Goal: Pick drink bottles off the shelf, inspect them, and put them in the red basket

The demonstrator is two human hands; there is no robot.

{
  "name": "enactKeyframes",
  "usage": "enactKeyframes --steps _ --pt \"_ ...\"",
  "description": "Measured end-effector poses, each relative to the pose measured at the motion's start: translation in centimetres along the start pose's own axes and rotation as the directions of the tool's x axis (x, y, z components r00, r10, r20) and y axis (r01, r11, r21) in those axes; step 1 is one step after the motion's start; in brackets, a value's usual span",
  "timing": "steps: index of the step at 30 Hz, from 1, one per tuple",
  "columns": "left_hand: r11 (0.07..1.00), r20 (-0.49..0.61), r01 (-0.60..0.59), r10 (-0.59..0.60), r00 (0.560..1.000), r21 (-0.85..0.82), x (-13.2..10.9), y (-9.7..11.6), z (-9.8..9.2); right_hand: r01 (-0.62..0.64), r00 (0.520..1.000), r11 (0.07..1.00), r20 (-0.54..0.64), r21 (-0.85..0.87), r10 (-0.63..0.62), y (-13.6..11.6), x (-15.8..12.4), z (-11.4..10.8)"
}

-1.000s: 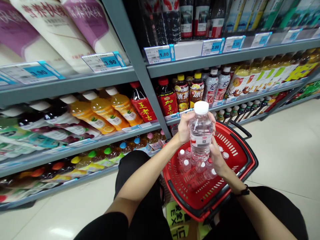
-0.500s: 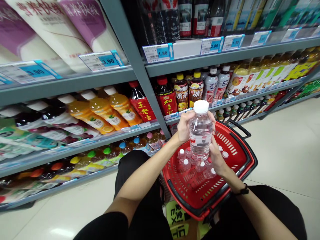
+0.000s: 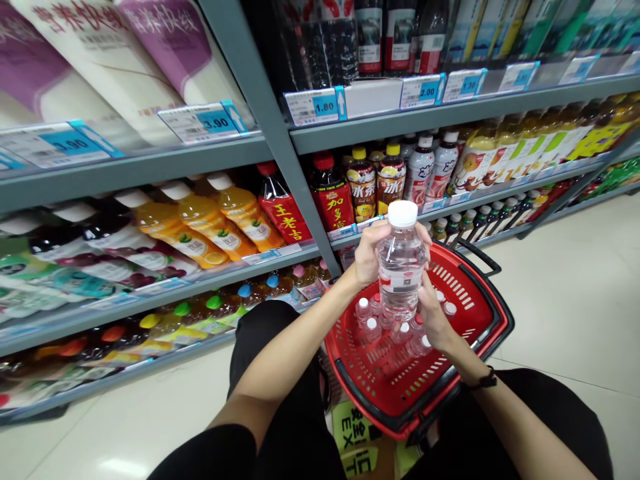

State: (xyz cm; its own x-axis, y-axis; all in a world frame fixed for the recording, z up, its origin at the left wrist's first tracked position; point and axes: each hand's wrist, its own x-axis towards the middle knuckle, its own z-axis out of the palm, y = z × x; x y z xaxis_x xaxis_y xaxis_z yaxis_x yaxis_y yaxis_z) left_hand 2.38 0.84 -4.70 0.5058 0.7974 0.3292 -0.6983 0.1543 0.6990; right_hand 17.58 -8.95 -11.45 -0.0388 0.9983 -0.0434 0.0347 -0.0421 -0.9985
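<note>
I hold a clear water bottle (image 3: pixel 401 267) with a white cap upright above a red shopping basket (image 3: pixel 480 313). My left hand (image 3: pixel 369 255) wraps its upper left side. My right hand (image 3: pixel 434 312) grips its lower right side. Several more small water bottles (image 3: pixel 370 328) with white caps lie in the basket beneath it.
Grey store shelves (image 3: pixel 450 117) run along the left and back, packed with drinks: orange juice bottles (image 3: pixel 215 220), red tea bottles (image 3: pixel 334 197), dark bottles on top. Blue price tags (image 3: pixel 315 107) line the edges. Pale tiled floor (image 3: pixel 575 300) stretches right. My black-clad knees flank the basket.
Almost nothing differs. The bottle and both hands stay in place, with only a very slight shift of the view.
</note>
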Motion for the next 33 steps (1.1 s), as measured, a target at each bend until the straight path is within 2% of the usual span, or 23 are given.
enactKeyframes --steps 6,11,14,24,33 --pt "1.000 0.002 -0.009 0.009 1.000 0.018 0.1 0.1 0.0 0.022 0.999 0.999 0.025 0.045 -0.024 0.4 0.0 -0.1" --pt "1.000 0.024 -0.012 0.012 1.000 -0.027 0.0 -0.1 -0.1 0.005 1.000 1.000 -0.022 0.019 -0.004 0.3 -0.1 -0.1" --pt "0.999 0.059 -0.001 0.003 0.998 -0.032 0.0 -0.4 -0.3 -0.005 1.000 1.000 -0.001 0.016 0.005 0.0 -0.3 0.0" --pt "1.000 0.071 0.015 -0.013 0.997 -0.024 0.1 -0.5 -0.3 0.024 0.998 0.995 0.059 0.093 -0.030 0.0 -0.2 0.1" --pt "0.999 0.113 0.028 -0.022 0.993 -0.046 0.1 -0.5 -0.5 -0.003 1.000 0.995 0.020 0.096 0.001 0.9 -0.3 -0.3"
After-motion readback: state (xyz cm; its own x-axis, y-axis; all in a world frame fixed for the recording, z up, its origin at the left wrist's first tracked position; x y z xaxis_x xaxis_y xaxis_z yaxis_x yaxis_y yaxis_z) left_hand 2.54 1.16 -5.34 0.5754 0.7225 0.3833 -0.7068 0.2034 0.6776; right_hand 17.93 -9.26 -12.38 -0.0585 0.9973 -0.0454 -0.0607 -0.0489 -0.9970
